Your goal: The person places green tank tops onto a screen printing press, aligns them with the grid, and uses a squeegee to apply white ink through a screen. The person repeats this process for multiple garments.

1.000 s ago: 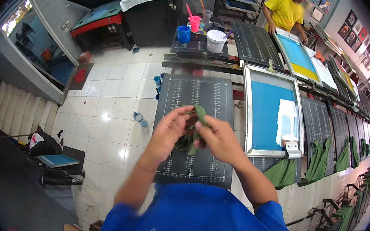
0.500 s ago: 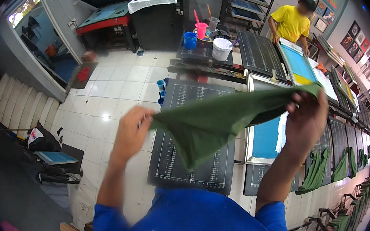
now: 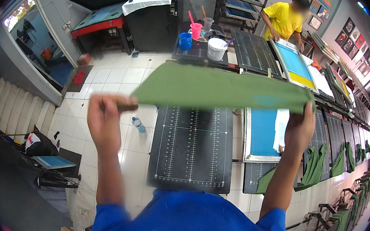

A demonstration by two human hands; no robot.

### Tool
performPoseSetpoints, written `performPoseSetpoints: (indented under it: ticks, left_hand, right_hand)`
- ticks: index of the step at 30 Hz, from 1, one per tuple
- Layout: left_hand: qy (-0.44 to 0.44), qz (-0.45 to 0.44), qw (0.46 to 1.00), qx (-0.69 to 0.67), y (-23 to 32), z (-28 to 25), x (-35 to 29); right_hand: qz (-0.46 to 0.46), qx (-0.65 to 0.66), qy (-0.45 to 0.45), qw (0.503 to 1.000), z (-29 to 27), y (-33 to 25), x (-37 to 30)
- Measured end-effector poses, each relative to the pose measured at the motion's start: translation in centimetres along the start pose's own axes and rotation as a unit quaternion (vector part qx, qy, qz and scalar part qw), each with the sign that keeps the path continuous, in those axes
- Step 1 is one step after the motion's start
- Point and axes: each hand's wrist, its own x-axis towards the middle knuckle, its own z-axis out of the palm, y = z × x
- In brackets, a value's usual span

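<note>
A piece of green cloth (image 3: 215, 89) is stretched between my two hands, above the far part of a black platen (image 3: 192, 154) with white ruler markings. My left hand (image 3: 108, 123) pinches the cloth's left corner, blurred by motion. My right hand (image 3: 300, 130) grips its right end, with some fingers hidden behind the fabric. A faint blue patch shows on the cloth near the right hand. Right of the platen lies a screen frame (image 3: 259, 158) with blue mesh, partly covered by the cloth.
Beyond the cloth stand a white bucket (image 3: 217, 50), a blue tub (image 3: 185, 41) and a pink cup (image 3: 195, 31). A person in yellow (image 3: 285, 21) handles another screen (image 3: 296, 66). Green cloths (image 3: 314, 167) hang over platens at right. A bottle (image 3: 138, 124) shows over the tiled floor.
The cloth has gone from drooping and slanted to spread nearly level. My left hand has moved outward to the left; my right hand has shifted slightly left and lower.
</note>
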Motion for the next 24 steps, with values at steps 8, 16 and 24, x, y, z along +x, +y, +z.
performPoseSetpoints:
  ticks: [8, 16, 24]
  left_hand:
    - [-0.012, -0.263, 0.965, 0.018, -8.9, -5.3, -16.9]
    - [-0.047, -0.457, 0.861, 0.217, -14.0, -9.5, -30.5]
    - [0.101, -0.624, 0.705, 0.321, -11.1, -6.2, -31.5]
  right_hand:
    - [0.274, -0.091, 0.052, 0.956, -11.8, 8.6, -17.9]
    - [0.509, -0.394, -0.006, 0.765, -23.2, 12.8, -30.7]
    - [0.377, -0.36, -0.021, 0.853, -26.9, 17.9, -31.1]
